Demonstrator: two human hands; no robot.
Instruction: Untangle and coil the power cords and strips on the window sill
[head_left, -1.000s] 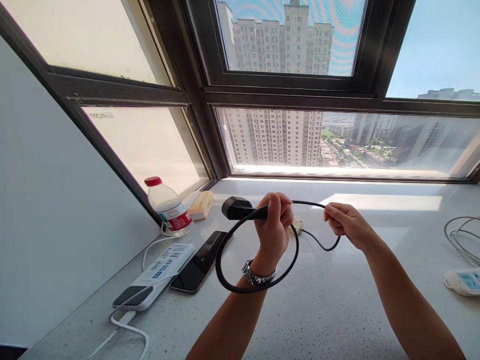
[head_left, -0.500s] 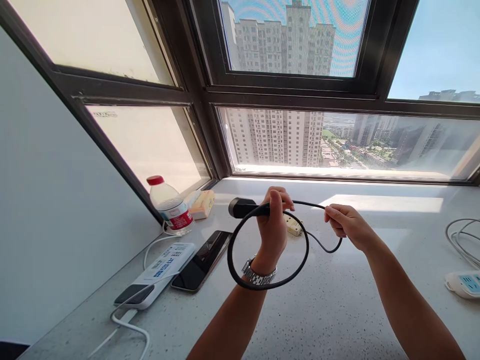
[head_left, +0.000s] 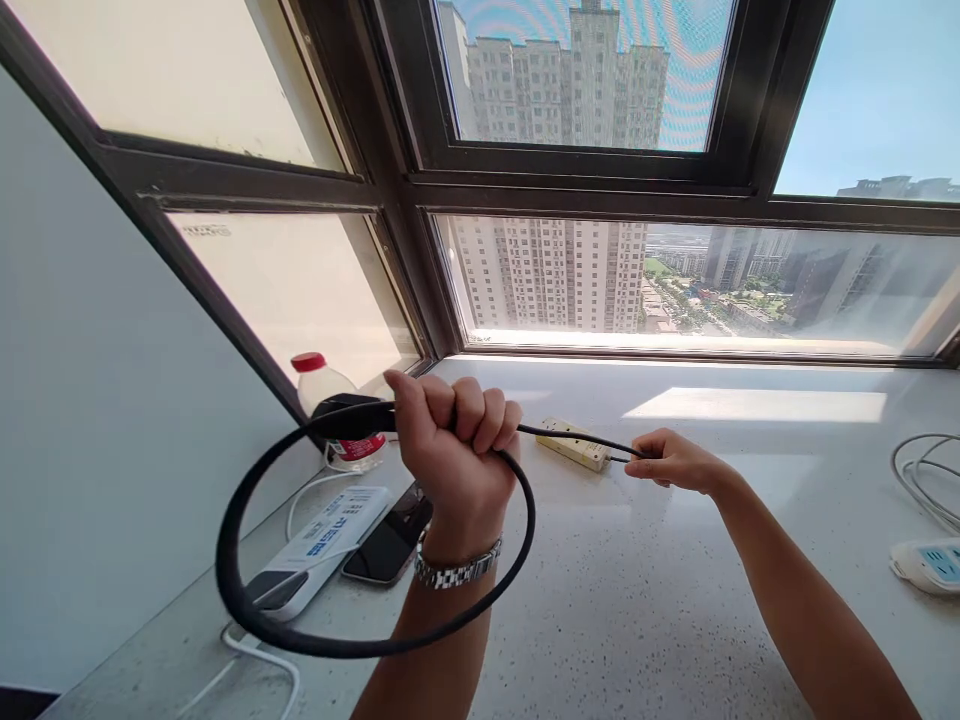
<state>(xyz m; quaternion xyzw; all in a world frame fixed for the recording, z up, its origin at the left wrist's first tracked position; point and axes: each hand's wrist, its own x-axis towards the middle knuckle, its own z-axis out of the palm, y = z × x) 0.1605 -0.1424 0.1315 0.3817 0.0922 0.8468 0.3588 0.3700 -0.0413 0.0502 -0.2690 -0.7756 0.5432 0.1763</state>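
Observation:
My left hand [head_left: 454, 450] is a closed fist round a black power cable [head_left: 240, 590], held up above the stone counter [head_left: 637, 600]. The cable forms one large loop hanging round my left wrist, and its black plug [head_left: 349, 416] sticks out to the left of the fist. From the fist the cable runs taut to the right into my right hand [head_left: 671, 462], which pinches it low over the counter. Just behind that hand lies a beige power strip [head_left: 574, 443], the cable's far end.
Along the left wall stand a red-capped water bottle [head_left: 319, 380], a white power strip [head_left: 322, 535] with a device on it, and a dark phone [head_left: 386, 540]. A white power strip [head_left: 926, 563] and coiled white cables [head_left: 919, 475] lie at the right edge.
My left hand swung left and toward me with the cable, and the loop grew much larger. My right hand slid down along the cable toward the beige strip, pulling it taut.

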